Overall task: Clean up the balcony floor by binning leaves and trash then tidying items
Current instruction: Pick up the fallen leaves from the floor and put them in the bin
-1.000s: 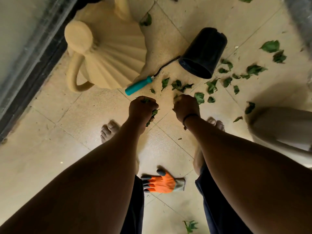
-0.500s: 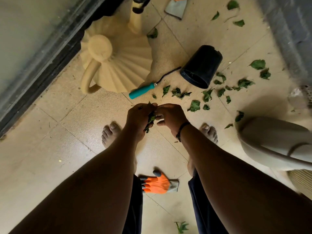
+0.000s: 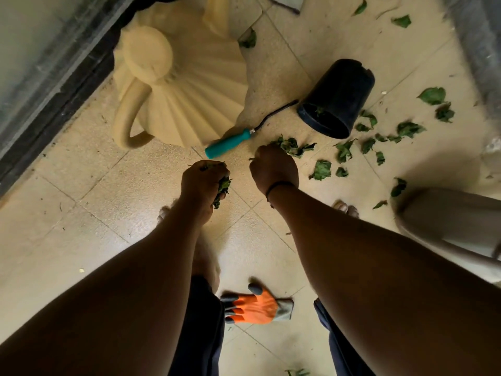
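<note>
Apart now, the right hand has reached far-right, fingers clenched on crumpled leaves by the tipped black plastic pot; left hand grips a leaf wad over smooth floor tiles.

— How is the light?
— Dim and warm. The forearms are nearly silhouettes, while the floor tiles carry a soft sheen.
— Shadows?
— Soft ones, right of the black pot.
— Sharpness?
— Centre fair; the scattered leaves at right smear, and edges bow from the wide lens.
</note>
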